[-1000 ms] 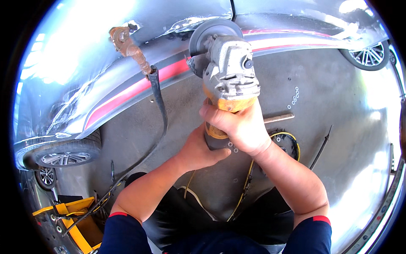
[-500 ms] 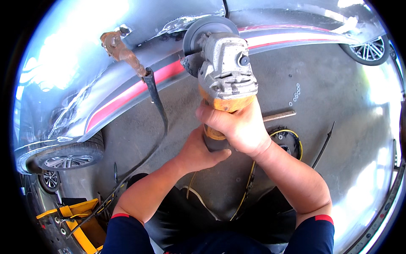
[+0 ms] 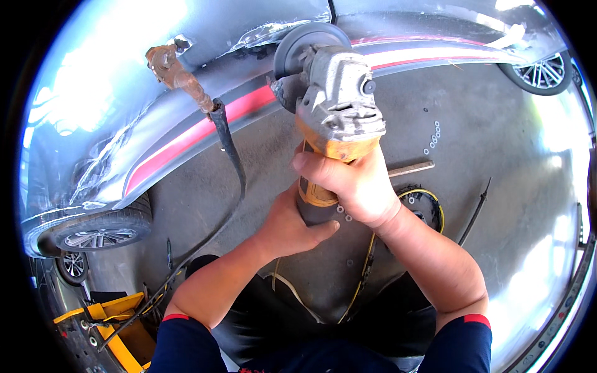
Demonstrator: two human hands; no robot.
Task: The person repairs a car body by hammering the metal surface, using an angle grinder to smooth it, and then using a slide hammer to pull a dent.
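Both my hands hold an angle grinder (image 3: 342,105) with a worn grey metal head and an orange-and-black body. My right hand (image 3: 354,180) wraps round the body just behind the head, thumb across the top. Lower down, my left hand (image 3: 292,221) is closed round the dark rear end. The grinder's round disc (image 3: 292,53) is up against the lower side of a grey car (image 3: 249,25), by a scraped, bare-metal patch (image 3: 267,34); whether it touches is hidden. A red and white stripe (image 3: 180,146) runs along the car's lower edge.
A rusty clamp (image 3: 177,78) with a black cable (image 3: 239,168) is fixed to the car on the left. Several washers (image 3: 433,140), a wooden stick (image 3: 410,168), a yellow-black hose (image 3: 441,211) and a black rod (image 3: 477,208) lie on the floor. A yellow-framed cart (image 3: 118,336) stands lower left.
The grinder has shifted slightly to the right and tilted a little, with both hands still round it. Washers on the floor now show beside its body. The clamp stays in place.
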